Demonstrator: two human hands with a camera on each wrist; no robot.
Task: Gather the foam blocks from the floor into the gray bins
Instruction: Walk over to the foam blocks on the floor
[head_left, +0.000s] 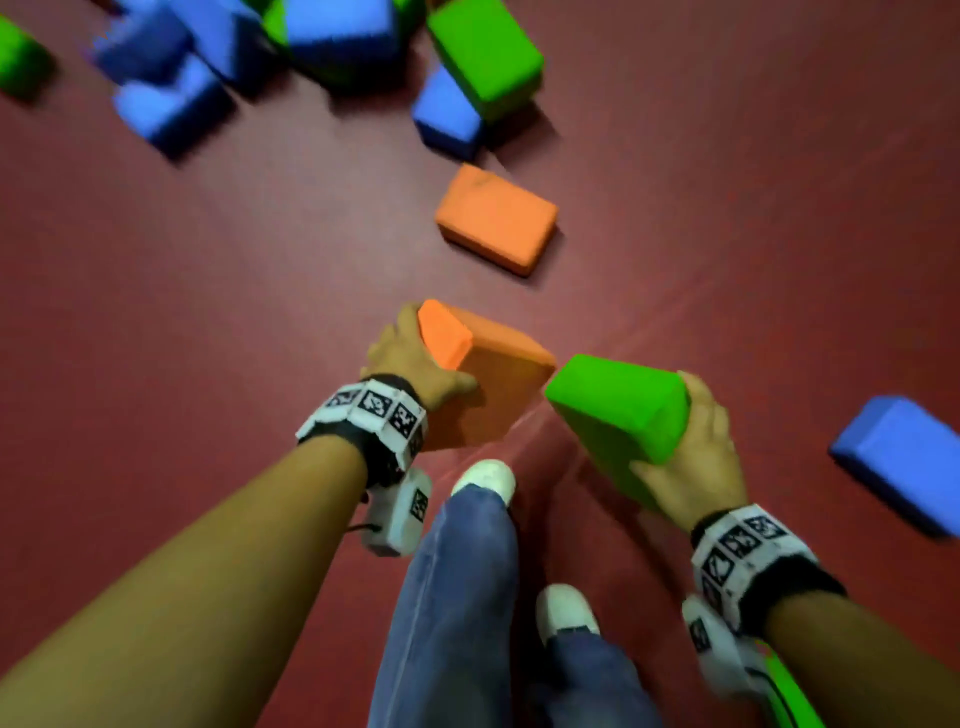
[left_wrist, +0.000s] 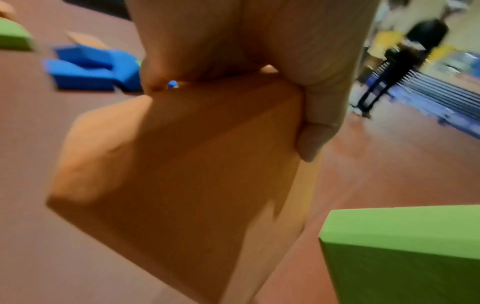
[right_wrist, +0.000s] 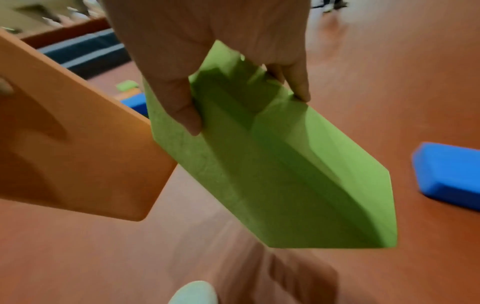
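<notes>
Both hands are full: the left hand (head_left: 415, 358) grips an orange block (head_left: 488, 374) at mid-frame, the right hand (head_left: 696, 467) a green block (head_left: 618, 410) just beside it, long axes angled down toward the floor (head_left: 208, 260). No gray bin shows (so they lie elsewhere). 1 more orange block (head_left: 496, 218) lies above centre, nearer the left hand; both carried blocks look smooth, square-edged.

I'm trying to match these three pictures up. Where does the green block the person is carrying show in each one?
Head: green block right of centre, gripped by the right hand.
Left wrist: only a corner shows, bottom right.
Right wrist: it fills the centre, hanging from the hand.
Shared landmark: the held orange block, just to its left in every view.
</notes>
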